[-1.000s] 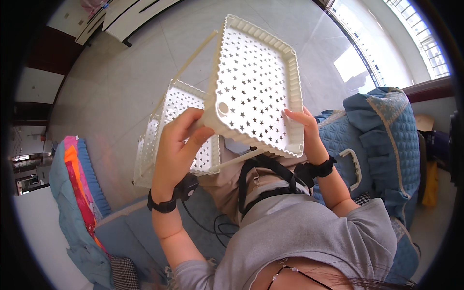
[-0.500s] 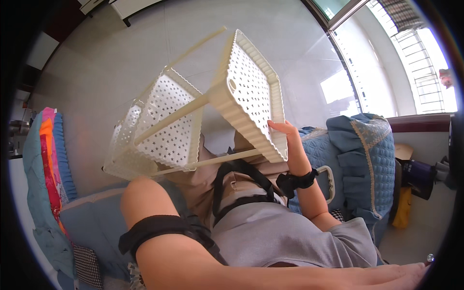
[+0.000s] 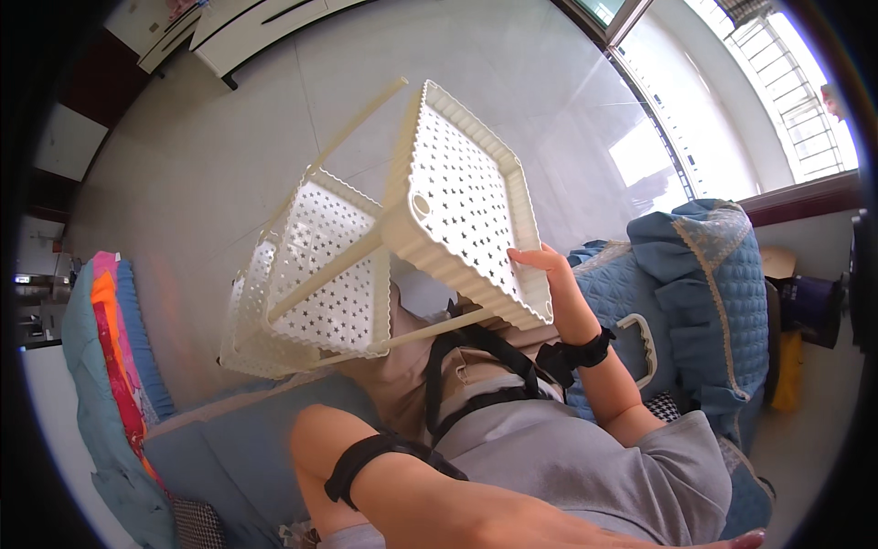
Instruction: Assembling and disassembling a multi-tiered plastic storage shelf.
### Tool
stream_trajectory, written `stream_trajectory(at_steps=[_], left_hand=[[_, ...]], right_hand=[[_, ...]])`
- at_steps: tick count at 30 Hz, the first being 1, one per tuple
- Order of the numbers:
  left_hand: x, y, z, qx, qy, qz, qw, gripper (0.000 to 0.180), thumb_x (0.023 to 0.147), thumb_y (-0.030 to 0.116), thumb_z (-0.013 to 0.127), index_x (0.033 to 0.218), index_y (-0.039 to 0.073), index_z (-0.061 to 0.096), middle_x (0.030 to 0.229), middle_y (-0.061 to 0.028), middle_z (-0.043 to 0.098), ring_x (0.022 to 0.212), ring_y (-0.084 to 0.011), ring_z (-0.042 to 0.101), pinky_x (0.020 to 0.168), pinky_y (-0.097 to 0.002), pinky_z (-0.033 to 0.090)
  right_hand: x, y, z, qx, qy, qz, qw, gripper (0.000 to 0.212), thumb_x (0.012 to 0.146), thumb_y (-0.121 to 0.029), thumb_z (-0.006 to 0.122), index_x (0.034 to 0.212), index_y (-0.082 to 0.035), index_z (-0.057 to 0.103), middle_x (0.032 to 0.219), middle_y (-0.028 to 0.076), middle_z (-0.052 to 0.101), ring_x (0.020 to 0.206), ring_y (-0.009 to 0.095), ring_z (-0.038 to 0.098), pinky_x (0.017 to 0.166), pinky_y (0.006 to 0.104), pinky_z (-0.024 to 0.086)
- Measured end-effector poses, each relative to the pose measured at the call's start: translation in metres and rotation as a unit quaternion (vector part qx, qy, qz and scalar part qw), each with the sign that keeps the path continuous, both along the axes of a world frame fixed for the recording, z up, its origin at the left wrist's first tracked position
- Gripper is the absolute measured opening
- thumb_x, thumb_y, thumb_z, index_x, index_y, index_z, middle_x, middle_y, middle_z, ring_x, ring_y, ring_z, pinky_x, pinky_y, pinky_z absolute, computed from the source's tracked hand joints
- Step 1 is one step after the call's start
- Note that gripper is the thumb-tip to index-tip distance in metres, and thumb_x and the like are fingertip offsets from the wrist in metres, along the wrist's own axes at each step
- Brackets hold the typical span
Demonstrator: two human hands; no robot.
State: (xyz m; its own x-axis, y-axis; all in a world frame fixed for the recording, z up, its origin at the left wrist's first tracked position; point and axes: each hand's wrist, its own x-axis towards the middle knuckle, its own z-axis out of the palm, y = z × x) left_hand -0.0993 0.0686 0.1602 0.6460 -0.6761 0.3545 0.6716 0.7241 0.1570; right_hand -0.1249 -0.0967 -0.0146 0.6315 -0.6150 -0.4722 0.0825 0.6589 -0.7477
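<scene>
A cream plastic tiered storage rack (image 3: 457, 197) leans before me on its side, its trays pierced with star-shaped holes and joined by slim posts. My right hand (image 3: 547, 267) grips the near corner of its closest tray, with the thumb on the perforated face and the other fingers hidden behind the rim. One post sticks up with a free end at the far side. My left arm crosses low in front of my body. Its hand (image 3: 549, 529) is away from the rack and partly cut off by the lower edge; an outstretched fingertip shows at lower right.
Blue quilted sofa covers (image 3: 709, 302) lie around me. Beside my right arm is a cream curved handle piece (image 3: 647, 352). Folded colourful cloths (image 3: 119, 357) are at the left. Beyond the grey tiled floor (image 3: 219, 174) stands a white cabinet (image 3: 265, 27); a bright window (image 3: 786, 101) is at right.
The whole view has shifted, so the rack sits slightly lower. My right hand keeps its hold on the tray. My left hand has dropped toward the lower edge, and less of its fingers shows.
</scene>
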Motion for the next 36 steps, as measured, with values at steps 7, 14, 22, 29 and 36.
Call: stream_trajectory(at_steps=[7,14,22,29,36], left_hand=[[0.084,0.024,-0.034,-0.061,-0.257,-0.151,0.953,0.047,0.102,0.026,0.047,0.139,-0.004,0.042,0.135,-0.0397,0.042,0.122,-0.0441,0.054,0.101,-0.0564,0.045],[0.124,0.049,-0.069,-0.171,-0.516,-0.202,0.815,0.046,0.101,0.027,0.049,0.144,0.012,0.044,0.155,-0.0106,0.033,0.135,-0.0386,0.042,0.109,-0.0549,0.036],[0.178,-0.010,-0.090,0.361,-0.659,0.387,0.534,0.019,0.086,0.005,0.066,0.105,0.001,0.065,0.103,-0.0140,0.070,0.100,-0.0325,0.066,0.081,-0.0437,0.052],[0.181,-0.022,-0.105,0.477,-0.626,0.215,0.578,0.029,0.082,-0.010,0.064,0.108,0.000,0.059,0.101,-0.0147,0.066,0.090,-0.0329,0.065,0.072,-0.0363,0.051],[0.179,-0.025,-0.120,0.374,-0.665,0.317,0.563,0.038,0.079,-0.010,0.066,0.113,0.002,0.055,0.090,-0.0148,0.063,0.079,-0.0331,0.063,0.066,-0.0357,0.051]], right_hand=[[-0.004,-0.002,-0.006,-0.058,0.044,0.003,0.997,0.037,0.091,-0.013,0.062,0.123,0.003,0.053,0.107,0.009,0.064,0.098,0.015,0.064,0.086,0.0279,0.051],[-0.005,-0.012,-0.019,0.055,-0.051,0.030,0.997,0.047,0.088,-0.012,0.063,0.130,0.003,0.048,0.110,0.009,0.063,0.094,0.016,0.066,0.080,0.0294,0.054],[-0.005,-0.017,-0.011,0.086,0.000,-0.008,0.996,0.050,0.087,-0.006,0.062,0.133,0.004,0.043,0.114,0.016,0.061,0.098,0.023,0.066,0.080,0.0375,0.058],[0.002,-0.004,0.000,0.046,0.024,-0.009,0.999,0.054,0.087,-0.011,0.065,0.134,0.004,0.043,0.113,0.016,0.061,0.096,0.022,0.066,0.080,0.0362,0.056],[-0.002,-0.014,-0.012,0.039,0.043,0.004,0.998,0.053,0.088,-0.013,0.065,0.133,0.004,0.044,0.110,0.015,0.063,0.092,0.020,0.066,0.077,0.0323,0.054]])
